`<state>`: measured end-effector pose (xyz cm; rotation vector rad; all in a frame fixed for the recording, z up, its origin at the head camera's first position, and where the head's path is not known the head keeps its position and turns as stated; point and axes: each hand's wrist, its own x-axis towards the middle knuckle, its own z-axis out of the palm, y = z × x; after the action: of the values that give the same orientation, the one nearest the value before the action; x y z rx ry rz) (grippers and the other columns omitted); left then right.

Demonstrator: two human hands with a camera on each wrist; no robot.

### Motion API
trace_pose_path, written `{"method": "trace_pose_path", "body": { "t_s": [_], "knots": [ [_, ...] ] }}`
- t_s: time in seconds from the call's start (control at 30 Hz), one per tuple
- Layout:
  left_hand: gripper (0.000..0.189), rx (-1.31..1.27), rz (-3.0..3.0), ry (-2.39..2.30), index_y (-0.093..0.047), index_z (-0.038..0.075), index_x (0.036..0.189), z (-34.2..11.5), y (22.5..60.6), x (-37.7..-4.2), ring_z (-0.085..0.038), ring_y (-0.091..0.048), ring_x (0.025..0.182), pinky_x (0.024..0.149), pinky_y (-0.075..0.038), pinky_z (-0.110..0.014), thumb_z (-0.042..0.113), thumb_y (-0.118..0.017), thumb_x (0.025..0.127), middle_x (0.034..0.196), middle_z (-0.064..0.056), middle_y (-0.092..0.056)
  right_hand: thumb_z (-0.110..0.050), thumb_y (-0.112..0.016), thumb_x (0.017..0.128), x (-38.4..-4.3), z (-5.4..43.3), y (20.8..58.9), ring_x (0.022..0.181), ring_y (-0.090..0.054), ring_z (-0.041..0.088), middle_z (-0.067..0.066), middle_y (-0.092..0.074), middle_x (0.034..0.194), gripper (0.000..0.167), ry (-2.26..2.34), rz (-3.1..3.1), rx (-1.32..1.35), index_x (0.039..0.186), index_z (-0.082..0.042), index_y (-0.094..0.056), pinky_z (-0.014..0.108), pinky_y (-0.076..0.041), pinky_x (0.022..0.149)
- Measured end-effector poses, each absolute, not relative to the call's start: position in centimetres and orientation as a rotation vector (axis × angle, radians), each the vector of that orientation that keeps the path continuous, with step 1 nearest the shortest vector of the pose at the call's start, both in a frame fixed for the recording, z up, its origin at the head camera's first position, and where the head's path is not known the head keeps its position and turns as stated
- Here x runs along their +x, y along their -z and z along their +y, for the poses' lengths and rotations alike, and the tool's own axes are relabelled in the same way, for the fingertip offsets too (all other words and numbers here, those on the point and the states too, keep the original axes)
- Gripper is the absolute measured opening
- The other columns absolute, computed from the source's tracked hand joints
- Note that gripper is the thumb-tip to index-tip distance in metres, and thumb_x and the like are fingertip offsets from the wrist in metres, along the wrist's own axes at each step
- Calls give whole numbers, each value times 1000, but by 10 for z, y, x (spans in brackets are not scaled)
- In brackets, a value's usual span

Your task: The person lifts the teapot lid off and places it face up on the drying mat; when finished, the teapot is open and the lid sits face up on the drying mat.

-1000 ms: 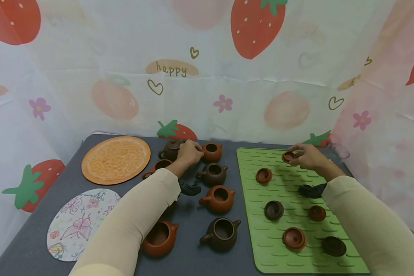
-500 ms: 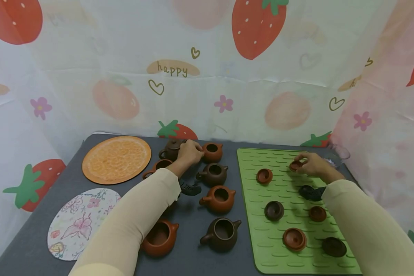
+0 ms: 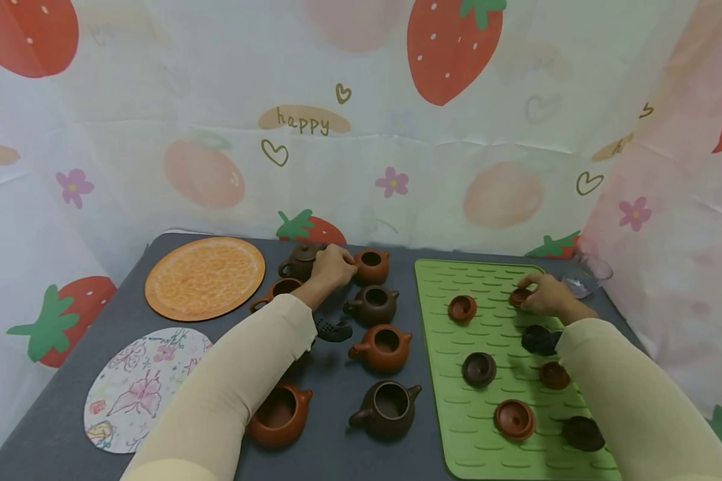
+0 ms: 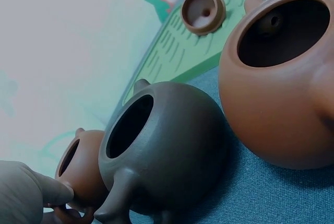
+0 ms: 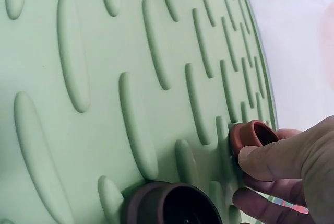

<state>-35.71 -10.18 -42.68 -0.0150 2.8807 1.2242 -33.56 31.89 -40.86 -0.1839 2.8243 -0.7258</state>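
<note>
At the back of the table my left hand [image 3: 332, 268] pinches the handle of a small reddish-brown teapot [image 3: 374, 270], which stands lidless. In the left wrist view its handle is partly behind my thumb. My right hand [image 3: 550, 298] holds a small reddish teapot lid [image 5: 246, 137] between thumb and fingers, down at the green ridged mat [image 3: 436, 374]. The lid's hollow underside faces up. Nearby on the mat lie another reddish lid [image 3: 462, 308] and a dark lid [image 3: 535, 339], the latter close to my right wrist.
Lidless teapots line up toward me: a dark one [image 3: 371, 304], an orange-brown one [image 3: 384, 349] and another dark one [image 3: 388, 409]. More teapots sit under my left arm, including a lidded dark teapot [image 3: 299, 260]. Two round mats, orange [image 3: 204, 279] and floral [image 3: 138, 394], lie left.
My right hand has lowered the lid toward the mat, moving slightly right and nearer to me. My left hand stays at the back teapot.
</note>
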Motion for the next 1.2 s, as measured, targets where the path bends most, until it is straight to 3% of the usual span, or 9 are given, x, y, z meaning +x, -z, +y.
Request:
{"method": "trace_pose_path", "body": {
  "t_s": [0.17,0.33,0.6,0.8,0.93,1.07,1.2],
  "knots": [
    [17,-9,2892,-1223,-74,7,105,-102,427,-356,-24,-63,77,62,-52,-34,16,-66,93,101,-11,-67,-3,-66,85,-335,315,408,85,-49,38,36,-48,117,43,686,2825,-145,124,10,-53,43,-41,68],
    [17,-18,2905,-1215,-74,7,104,-102,426,-356,-24,-63,77,63,-52,-34,16,-66,93,102,-11,-67,-5,-66,86,-333,310,408,94,-49,44,37,-47,120,44,651,2846,-146,126,10,-53,48,-41,73],
    [17,36,2916,-1231,-74,6,104,-104,421,-354,-21,-63,72,61,-52,-33,17,-68,92,96,-10,-68,-7,-65,88,-330,316,407,94,-51,45,42,-38,128,49,656,2823,-193,128,14,-48,46,-43,70],
    [21,125,2946,-1253,-73,3,107,-108,407,-350,-25,-63,81,66,-53,-36,16,-69,91,102,-12,-67,-14,-66,89,-326,318,389,96,-53,48,44,-36,129,56,618,2826,-168,133,13,-44,52,-46,73],
    [23,200,2994,-1269,-72,2,110,-114,396,-346,-27,-62,86,68,-52,-37,14,-66,91,105,-13,-67,-17,-64,91,-326,315,372,91,-57,46,36,-54,114,55,594,2858,-192,135,10,-43,55,-46,72],
    [26,266,3010,-1315,-70,3,114,-122,384,-340,-26,-64,89,70,-53,-38,15,-66,92,105,-12,-69,-16,-64,91,-324,309,356,70,-58,30,19,-62,87,54,616,2894,-281,133,11,-43,44,-45,60],
    [25,319,3030,-1383,-70,3,113,-133,377,-331,-26,-64,90,71,-52,-40,17,-67,93,103,-12,-69,-16,-63,92,-321,302,343,69,-58,32,23,-62,88,52,619,2937,-346,133,9,-45,44,-46,60]
  ]
}}
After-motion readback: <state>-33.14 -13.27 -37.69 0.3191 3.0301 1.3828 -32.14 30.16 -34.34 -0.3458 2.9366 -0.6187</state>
